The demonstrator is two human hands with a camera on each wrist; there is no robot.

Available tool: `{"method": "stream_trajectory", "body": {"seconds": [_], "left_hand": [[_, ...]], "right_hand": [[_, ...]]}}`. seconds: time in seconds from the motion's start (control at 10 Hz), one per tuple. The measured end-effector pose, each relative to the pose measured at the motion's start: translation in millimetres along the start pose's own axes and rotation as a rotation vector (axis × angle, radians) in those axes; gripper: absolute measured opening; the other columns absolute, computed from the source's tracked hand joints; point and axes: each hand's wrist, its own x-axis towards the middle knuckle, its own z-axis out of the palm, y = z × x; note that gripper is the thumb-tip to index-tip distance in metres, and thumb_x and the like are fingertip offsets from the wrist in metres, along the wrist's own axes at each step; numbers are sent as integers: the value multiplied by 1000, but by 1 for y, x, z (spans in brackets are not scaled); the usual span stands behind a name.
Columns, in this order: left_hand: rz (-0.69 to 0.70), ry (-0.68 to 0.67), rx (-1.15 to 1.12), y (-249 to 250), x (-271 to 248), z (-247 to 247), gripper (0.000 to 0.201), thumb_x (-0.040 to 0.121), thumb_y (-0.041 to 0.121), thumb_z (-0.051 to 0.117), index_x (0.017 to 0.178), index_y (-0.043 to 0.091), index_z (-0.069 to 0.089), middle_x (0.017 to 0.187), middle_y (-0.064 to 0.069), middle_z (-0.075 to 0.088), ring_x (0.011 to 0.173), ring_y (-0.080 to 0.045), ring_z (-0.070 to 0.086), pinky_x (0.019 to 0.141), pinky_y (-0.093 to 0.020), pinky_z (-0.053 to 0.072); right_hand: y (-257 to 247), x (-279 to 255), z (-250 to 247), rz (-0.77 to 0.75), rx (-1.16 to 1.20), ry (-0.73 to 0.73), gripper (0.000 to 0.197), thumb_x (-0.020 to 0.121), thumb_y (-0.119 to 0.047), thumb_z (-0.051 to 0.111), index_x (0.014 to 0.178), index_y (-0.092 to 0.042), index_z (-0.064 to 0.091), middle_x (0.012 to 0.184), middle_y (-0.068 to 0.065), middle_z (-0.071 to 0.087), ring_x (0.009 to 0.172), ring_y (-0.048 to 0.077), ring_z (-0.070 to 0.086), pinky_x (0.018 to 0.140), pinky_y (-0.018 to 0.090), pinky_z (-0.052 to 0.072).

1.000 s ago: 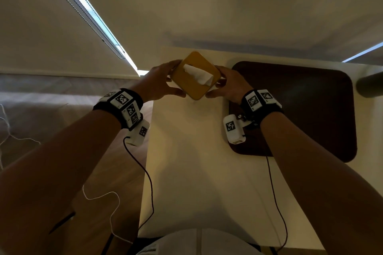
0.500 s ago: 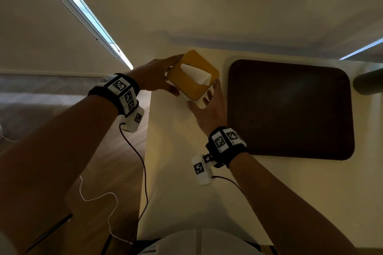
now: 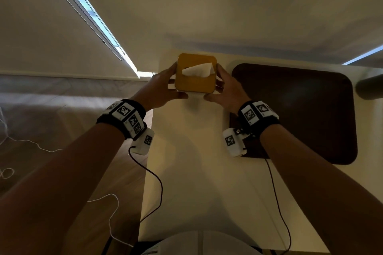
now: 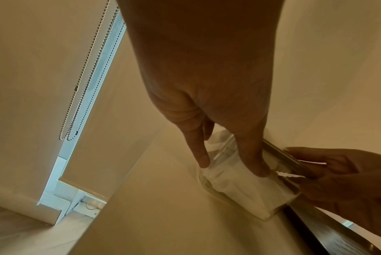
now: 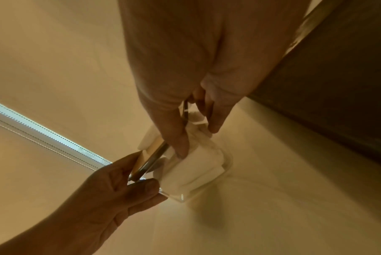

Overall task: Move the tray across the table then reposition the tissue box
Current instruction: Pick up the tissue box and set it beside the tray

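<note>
Head view is showing the left hand (image 3: pixel 160 87) and right hand (image 3: pixel 226 89) each keeping a narrow grip on opposite sides of the tissue box (image 3: pixel 195 72), fingers curled round it. It is sitting toward twelve o'clock on the counter (image 3: pixel 196 172), a white tissue (image 3: pixel 198 70) poking from its yellow lid. At three o'clock of the box, just beside it, the dark tray (image 3: pixel 300 109) is lying flat.
</note>
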Motion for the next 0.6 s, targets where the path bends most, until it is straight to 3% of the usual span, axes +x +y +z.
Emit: {"method": "stream_trajectory", "body": {"seconds": [0.1, 0.2, 0.3, 0.4, 0.5, 0.6], "left_hand": [[17, -2, -3, 1, -1, 1, 102, 77, 30, 83, 157, 27, 20, 148, 2, 49, 113, -7, 58, 72, 2, 43], [-9, 16, -18, 2, -3, 2, 103, 78, 28, 83, 157, 28, 19, 149, 5, 47, 112, -6, 56, 71, 3, 43], [-36, 24, -27, 3, -3, 3, 103, 77, 29, 84, 157, 29, 19, 150, 5, 46, 113, -6, 56, 75, -2, 45], [-37, 19, -65, 6, -6, 5, 104, 77, 28, 84, 157, 30, 18, 149, 5, 45, 117, -9, 56, 78, -9, 51], [-51, 6, -89, 4, -13, 7, 104, 73, 45, 83, 155, 38, 18, 149, 4, 46, 126, -17, 54, 96, -37, 54], [-84, 25, 36, 1, -27, 14, 105, 73, 64, 74, 156, 37, 14, 154, 0, 40, 131, -20, 49, 101, -46, 50]], "right_hand": [[1, 0, -2, -6, -2, -11, 105, 72, -3, 81, 152, -20, 15, 151, 5, 37, 131, 18, 44, 102, 31, 44], [3, 1, -1, -8, 9, -10, 106, 72, -3, 81, 152, -22, 14, 152, 5, 35, 132, 18, 43, 102, 30, 45], [5, 2, -2, -15, 11, -18, 106, 73, -3, 81, 152, -22, 13, 152, 5, 35, 132, 18, 43, 100, 28, 45], [5, 1, -1, -6, 18, -15, 105, 74, 0, 79, 153, -21, 12, 153, 6, 34, 131, 16, 43, 94, 20, 47], [4, -4, -2, 49, 8, -17, 107, 74, 0, 79, 153, -18, 9, 155, 6, 30, 136, 20, 39, 102, 29, 44], [5, -22, 0, 78, -56, 6, 104, 76, -7, 79, 153, -19, 10, 157, 7, 27, 138, 22, 36, 108, 34, 38]]}}
